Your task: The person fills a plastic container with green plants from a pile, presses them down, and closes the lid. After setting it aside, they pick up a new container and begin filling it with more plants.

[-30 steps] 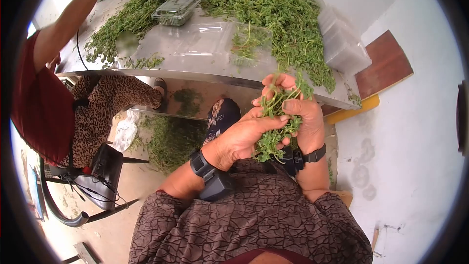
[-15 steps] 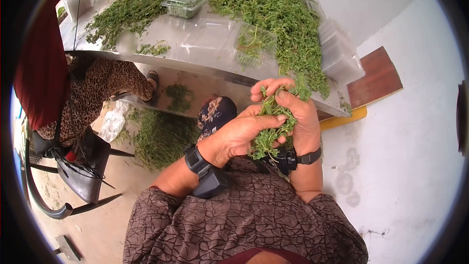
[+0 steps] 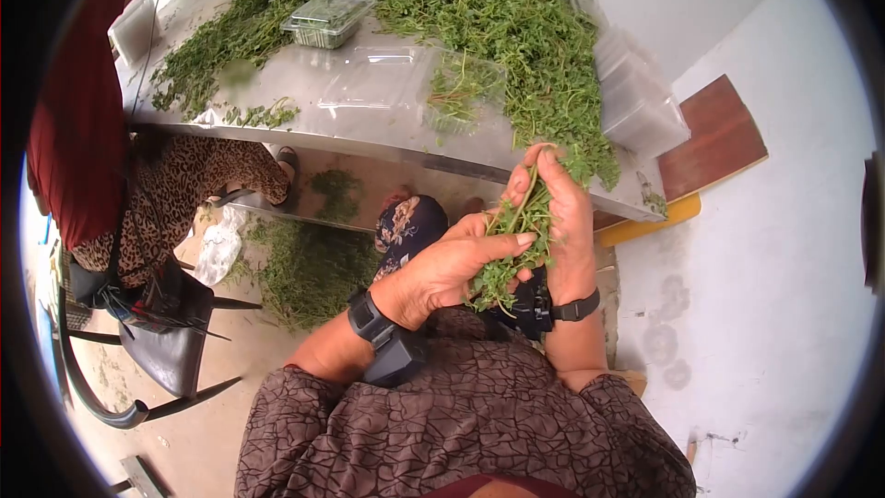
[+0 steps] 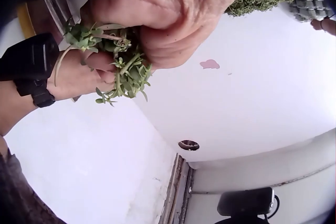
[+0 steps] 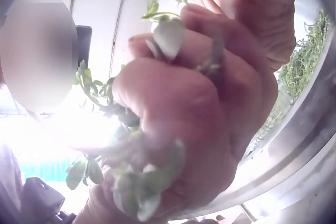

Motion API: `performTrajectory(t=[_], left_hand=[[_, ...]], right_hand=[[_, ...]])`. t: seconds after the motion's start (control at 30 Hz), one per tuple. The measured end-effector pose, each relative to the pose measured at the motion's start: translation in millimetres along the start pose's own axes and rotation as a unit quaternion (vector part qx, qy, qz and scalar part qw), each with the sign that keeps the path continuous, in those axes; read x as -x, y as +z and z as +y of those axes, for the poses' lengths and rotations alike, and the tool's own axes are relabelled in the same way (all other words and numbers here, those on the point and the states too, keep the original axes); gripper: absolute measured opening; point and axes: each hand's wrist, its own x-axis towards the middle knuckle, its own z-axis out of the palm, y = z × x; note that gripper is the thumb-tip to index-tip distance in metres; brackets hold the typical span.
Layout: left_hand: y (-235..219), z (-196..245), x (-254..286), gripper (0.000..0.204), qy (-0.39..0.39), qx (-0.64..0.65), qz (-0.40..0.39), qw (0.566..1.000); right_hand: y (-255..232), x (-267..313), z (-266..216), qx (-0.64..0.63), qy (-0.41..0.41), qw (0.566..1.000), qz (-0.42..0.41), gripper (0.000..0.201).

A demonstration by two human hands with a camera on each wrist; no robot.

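A small bunch of purslane [image 3: 513, 263], leafy with thin pale stems, is held between both hands in front of my chest. My left hand [image 3: 447, 263] grips its lower part, thumb laid across the stems. At the upper end my right hand [image 3: 564, 207] pinches a stem between thumb and fingers, and the bunch lies along its palm. Sprigs [image 4: 131, 77] stick out below the left hand in the left wrist view. In the right wrist view, leaves [image 5: 142, 192] show around curled fingers [image 5: 173, 98].
A large heap of purslane [image 3: 516, 46] covers the back of the metal table [image 3: 369, 134]. A filled clear box [image 3: 328, 20], an open clear box [image 3: 369, 83] and stacked clear boxes [image 3: 641, 97] stand on it. Another person [image 3: 78, 143] stands at left by a chair [image 3: 171, 337]. More greens [image 3: 309, 267] lie on the floor.
My right thumb and fingers have moved up from around the bunch to a stem at its top. My left hand keeps its grip. The head view has shifted slightly, and the other person has moved.
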Motion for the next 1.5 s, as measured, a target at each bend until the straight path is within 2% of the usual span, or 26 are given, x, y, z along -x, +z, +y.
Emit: performTrajectory(t=[0.07,0.1,0.23,0.33,0.37,0.53,0.6,0.67,0.73,0.8,0.87,0.9,0.93,1.0,1.03,1.07,1.13,1.17,1.23,1.27,1.3,1.33,1.4,1.47,1.5], left_hand=[[1.8,0.7,-3.6,0.018,-0.003,0.011,0.023,1.000],[0.3,-0.6,-6.5,0.018,-0.002,0.012,0.021,1.000],[6.3,2.3,-16.0,0.023,0.003,-0.021,0.060,0.998],[4.9,4.4,-23.2,0.026,0.009,-0.044,0.042,0.998],[10.8,3.7,-24.7,0.029,0.010,-0.057,0.080,0.995],[23.4,16.3,-25.5,0.030,-0.018,-0.130,0.078,0.988],[27.9,22.0,-24.2,0.030,0.023,-0.131,0.101,0.986],[21.9,25.1,-23.0,0.031,0.028,-0.158,0.138,0.977],[34.7,34.9,-17.9,0.034,0.054,-0.101,0.196,0.974],[39.3,40.9,-12.2,0.039,0.075,-0.097,0.220,0.968],[45.9,49.2,-4.9,0.037,0.057,-0.134,0.309,0.940],[36.2,48.9,-1.5,0.039,0.094,-0.072,0.217,0.969],[33.5,47.1,-1.2,0.039,0.100,-0.068,0.220,0.968],[29.4,45.4,0.4,0.039,0.148,-0.058,0.293,0.943],[31.3,49.6,2.6,0.041,0.154,-0.055,0.290,0.943],[26.3,50.7,5.7,0.041,0.154,-0.055,0.294,0.942],[15.5,51.9,12.4,0.042,0.187,-0.004,0.255,0.949],[17.8,54.1,13.7,0.040,0.204,-0.011,0.295,0.933],[10.1,64.0,21.2,0.038,0.210,-0.028,0.269,0.940],[6.5,67.9,23.5,0.037,0.218,-0.041,0.242,0.945],[11.7,70.4,21.4,0.037,0.230,-0.058,0.303,0.923],[10.9,73.0,21.8,0.037,0.229,-0.055,0.306,0.922],[7.6,77.2,22.2,0.040,0.264,-0.032,0.321,0.909],[5.1,79.5,22.7,0.043,0.270,-0.031,0.328,0.905],[4.1,81.7,22.2,0.039,0.273,-0.018,0.296,0.915]], right_hand=[[-5.8,-5.1,-0.8,-0.064,-0.024,0.998,-0.011,0.023],[-4.6,-6.1,-2.5,-0.078,-0.009,0.997,0.023,0.023],[-10.8,-17.0,-6.0,-0.097,-0.019,0.994,0.041,0.023],[-21.6,-27.9,-9.6,-0.138,-0.036,0.989,0.033,0.022],[-22.7,-29.2,-13.2,-0.158,-0.031,0.986,0.052,0.021],[-46.9,-38.4,-29.7,-0.191,-0.051,0.980,0.024,0.020],[-52.6,-41.0,-35.1,-0.198,-0.061,0.977,0.049,0.020],[-59.3,-44.8,-37.3,-0.207,-0.064,0.975,0.045,0.020],[-59.5,-50.0,-41.4,-0.177,-0.076,0.978,0.076,0.020],[-50.3,-55.9,-49.9,-0.168,-0.072,0.981,0.062,0.020],[-37.5,-63.5,-58.4,-0.114,-0.080,0.988,0.067,0.020],[-33.7,-70.5,-61.0,-0.107,-0.086,0.990,0.042,0.020],[-26.9,-77.0,-63.4,-0.105,-0.081,0.991,0.036,0.020],[-7.7,-89.8,-64.5,-0.070,-0.084,0.993,0.040,0.019],[-1.4,-97.3,-62.2,-0.058,-0.097,0.993,0.019,0.019],[7.6,-103.2,-59.7,-0.023,-0.099,0.994,0.036,0.018],[13.3,-120.2,-48.4,0.013,-0.097,0.995,-0.009,0.027],[14.8,-123.8,-42.6,0.010,-0.096,0.995,-0.008,0.027],[16.8,-129.6,-33.9,0.174,-0.085,0.979,-0.071,0.049],[16.1,-130.6,-32.1,0.173,-0.084,0.979,-0.070,0.049],[13.6,-130.0,-30.5,0.230,-0.122,0.964,-0.053,0.059],[11.5,-128.1,-29.5,0.285,-0.158,0.945,-0.037,0.070],[6.3,-121.1,-36.9,0.258,-0.145,0.955,-0.038,0.068],[1.6,-115.9,-41.9,0.224,-0.167,0.960,0.003,0.051],[0.2,-112.3,-43.3,0.234,-0.181,0.955,0.027,0.044]])
